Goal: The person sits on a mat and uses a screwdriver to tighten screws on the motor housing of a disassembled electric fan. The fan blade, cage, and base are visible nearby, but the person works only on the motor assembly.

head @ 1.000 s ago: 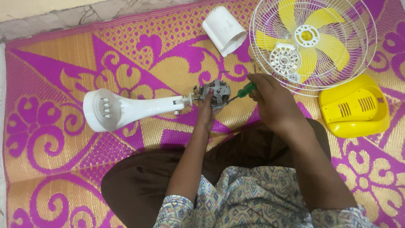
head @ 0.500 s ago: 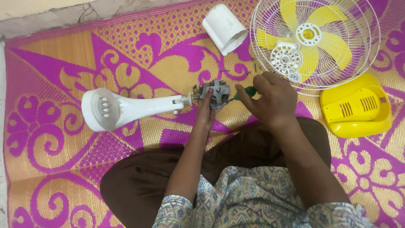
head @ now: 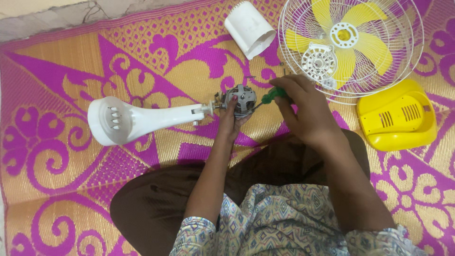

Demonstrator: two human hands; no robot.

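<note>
Your left hand (head: pixel 231 124) was closed around the bare grey fan motor (head: pixel 241 100), in the middle of the mat on its white stand (head: pixel 137 119). Your right hand (head: pixel 303 114) gripped the green screwdriver (head: pixel 271 94). I think its tip could slip and poke your fingers, or tiny screws could roll away.

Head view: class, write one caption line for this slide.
Left hand steadies fan motor on white stand; right hand holds green screwdriver to it, on patterned mat.
</note>
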